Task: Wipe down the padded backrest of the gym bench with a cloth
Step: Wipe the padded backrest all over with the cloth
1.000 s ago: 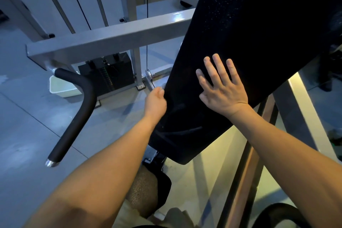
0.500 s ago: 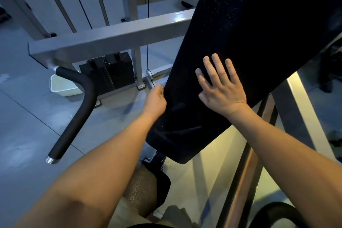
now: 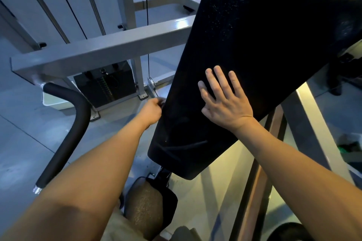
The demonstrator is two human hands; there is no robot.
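The black padded backrest [image 3: 254,55] slants across the upper right, a grey frame beam [image 3: 101,53] to its left. The right hand [image 3: 225,103] lies flat on its lower part, fingers apart. The left hand [image 3: 151,109] curls at its left edge; whether those fingers clamp anything, I cannot tell.

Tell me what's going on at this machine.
A person is at a gym machine's black padded backrest. The right hand lies flat on the pad, fingers spread. The left hand is curled at the pad's left edge; the picture is too dark there to tell whether it grips the edge or a dark cloth. No cloth shows plainly, so wiping isn't evidently under way. A foam-covered handle and the weight stack stand to the left.
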